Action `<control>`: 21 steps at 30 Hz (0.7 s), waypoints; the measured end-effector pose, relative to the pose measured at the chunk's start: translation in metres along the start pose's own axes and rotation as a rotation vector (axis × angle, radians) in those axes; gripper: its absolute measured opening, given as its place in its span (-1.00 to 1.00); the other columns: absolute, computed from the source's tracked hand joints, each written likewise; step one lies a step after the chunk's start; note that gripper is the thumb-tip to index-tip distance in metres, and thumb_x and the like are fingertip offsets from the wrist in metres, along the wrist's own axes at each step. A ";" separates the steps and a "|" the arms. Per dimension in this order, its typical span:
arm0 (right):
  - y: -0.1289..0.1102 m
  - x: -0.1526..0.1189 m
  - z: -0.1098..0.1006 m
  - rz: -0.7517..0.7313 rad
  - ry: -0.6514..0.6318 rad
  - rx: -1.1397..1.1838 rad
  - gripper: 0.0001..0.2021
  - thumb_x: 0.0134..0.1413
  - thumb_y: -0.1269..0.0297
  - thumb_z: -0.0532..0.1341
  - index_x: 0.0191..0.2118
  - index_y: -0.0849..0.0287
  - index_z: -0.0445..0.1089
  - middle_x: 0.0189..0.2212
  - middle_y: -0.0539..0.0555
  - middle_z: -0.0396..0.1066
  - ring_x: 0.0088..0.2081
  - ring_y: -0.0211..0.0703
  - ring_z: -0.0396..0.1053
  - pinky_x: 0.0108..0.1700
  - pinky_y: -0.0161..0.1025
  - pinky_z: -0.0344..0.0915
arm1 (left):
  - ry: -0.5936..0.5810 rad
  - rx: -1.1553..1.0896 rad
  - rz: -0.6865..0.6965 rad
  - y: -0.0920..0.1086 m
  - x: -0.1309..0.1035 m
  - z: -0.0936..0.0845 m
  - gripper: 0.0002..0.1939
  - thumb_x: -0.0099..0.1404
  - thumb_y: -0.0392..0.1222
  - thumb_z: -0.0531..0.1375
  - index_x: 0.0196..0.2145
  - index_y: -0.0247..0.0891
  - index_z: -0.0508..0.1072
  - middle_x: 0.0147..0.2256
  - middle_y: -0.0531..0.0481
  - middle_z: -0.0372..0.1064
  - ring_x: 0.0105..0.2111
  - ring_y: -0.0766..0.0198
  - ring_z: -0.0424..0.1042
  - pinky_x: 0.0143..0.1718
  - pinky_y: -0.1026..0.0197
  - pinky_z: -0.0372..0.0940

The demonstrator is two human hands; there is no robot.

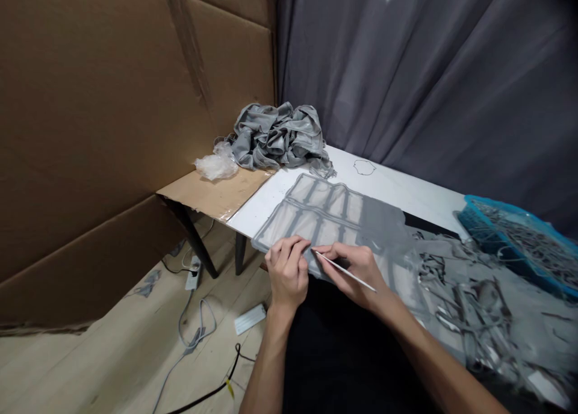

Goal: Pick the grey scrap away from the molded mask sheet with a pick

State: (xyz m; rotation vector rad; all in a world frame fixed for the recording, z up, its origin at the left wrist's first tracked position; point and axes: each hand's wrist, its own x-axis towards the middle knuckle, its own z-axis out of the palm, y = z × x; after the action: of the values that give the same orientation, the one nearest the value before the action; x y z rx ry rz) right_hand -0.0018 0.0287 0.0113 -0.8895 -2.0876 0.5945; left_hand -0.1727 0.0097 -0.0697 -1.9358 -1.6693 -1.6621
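Observation:
A grey sheet (326, 212) with several pale rectangular panels lies over the white table's front edge. My left hand (289, 269) is closed at the sheet's near edge, its fingers gripping the grey material. My right hand (354, 269) pinches a thin white stick (356, 277), whose tip is at the sheet's edge just right of my left fingers. The part of the sheet beneath my hands is hidden.
Crumpled grey fabric (280, 134) and clear plastic (217, 163) lie at the back. A blue basket (478, 224) of grey strips stands at the right, near loose scraps (478, 312). Cables and a power strip (193, 274) are on the floor.

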 end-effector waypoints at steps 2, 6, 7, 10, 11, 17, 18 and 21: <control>0.000 -0.001 -0.003 0.008 -0.032 0.024 -0.87 0.42 0.34 0.34 -0.23 0.07 0.61 -0.12 0.15 0.78 -0.17 0.06 0.78 -0.15 -0.19 0.65 | -0.003 0.002 -0.002 -0.001 0.000 0.000 -0.60 0.62 -0.26 0.01 0.05 -0.21 0.66 0.01 -0.17 0.66 0.10 0.00 0.48 0.16 -0.01 0.22; -0.001 -0.005 -0.006 -0.024 -0.061 0.021 -0.89 0.40 0.36 0.35 -0.18 0.06 0.65 -0.06 0.16 0.77 -0.14 0.04 0.78 -0.10 -0.19 0.66 | -0.008 0.006 -0.003 -0.002 -0.001 0.001 -0.58 0.62 -0.24 0.00 0.05 -0.19 0.67 0.01 -0.17 0.66 0.10 -0.02 0.48 0.17 -0.03 0.23; -0.001 -0.006 -0.006 -0.035 -0.060 0.017 -0.89 0.40 0.37 0.35 -0.17 0.06 0.66 -0.05 0.16 0.77 -0.13 0.05 0.78 -0.10 -0.19 0.66 | -0.008 0.005 -0.002 -0.002 -0.001 0.001 -0.58 0.61 -0.24 0.00 0.05 -0.19 0.67 0.01 -0.17 0.66 0.10 -0.02 0.48 0.17 -0.04 0.23; -0.001 -0.008 -0.005 -0.057 -0.055 0.005 -0.89 0.41 0.37 0.35 -0.14 0.06 0.66 -0.06 0.16 0.77 -0.10 0.06 0.78 -0.08 -0.19 0.67 | -0.006 0.001 -0.005 -0.002 -0.001 0.001 -0.58 0.62 -0.25 0.00 0.05 -0.19 0.67 0.01 -0.17 0.66 0.10 -0.02 0.47 0.17 -0.03 0.23; -0.001 -0.008 -0.005 -0.059 -0.051 0.002 -0.88 0.42 0.38 0.34 -0.14 0.06 0.66 -0.07 0.16 0.77 -0.11 0.05 0.78 -0.09 -0.20 0.67 | -0.006 0.001 -0.005 -0.002 -0.001 0.001 -0.58 0.62 -0.25 0.00 0.05 -0.19 0.67 0.01 -0.17 0.66 0.10 -0.02 0.47 0.17 -0.03 0.23; 0.000 -0.007 -0.005 -0.068 -0.043 0.010 -0.88 0.44 0.36 0.34 -0.16 0.06 0.64 -0.07 0.17 0.77 -0.11 0.05 0.78 -0.10 -0.21 0.67 | -0.014 0.005 -0.005 -0.001 -0.001 0.000 -0.59 0.62 -0.26 0.00 0.05 -0.21 0.67 0.01 -0.17 0.66 0.10 -0.01 0.47 0.16 -0.03 0.23; 0.000 -0.007 -0.005 -0.072 -0.044 0.010 -0.88 0.45 0.35 0.34 -0.18 0.06 0.63 -0.06 0.17 0.77 -0.11 0.05 0.78 -0.10 -0.20 0.67 | -0.018 0.009 -0.010 -0.001 -0.001 0.000 -0.58 0.61 -0.26 0.00 0.05 -0.20 0.67 0.01 -0.17 0.66 0.10 -0.01 0.47 0.16 -0.03 0.23; 0.000 -0.007 -0.006 -0.096 -0.052 -0.009 -0.84 0.47 0.34 0.33 -0.23 0.06 0.60 -0.03 0.17 0.77 -0.10 0.05 0.78 -0.07 -0.20 0.68 | -0.030 0.022 -0.019 -0.002 -0.001 0.000 -0.57 0.61 -0.25 -0.01 0.05 -0.18 0.68 0.01 -0.17 0.66 0.10 -0.02 0.48 0.16 -0.04 0.24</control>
State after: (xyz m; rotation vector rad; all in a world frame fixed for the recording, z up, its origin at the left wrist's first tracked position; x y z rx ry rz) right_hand 0.0060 0.0239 0.0117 -0.7813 -2.1677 0.5637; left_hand -0.1736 0.0096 -0.0717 -1.9500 -1.7148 -1.6221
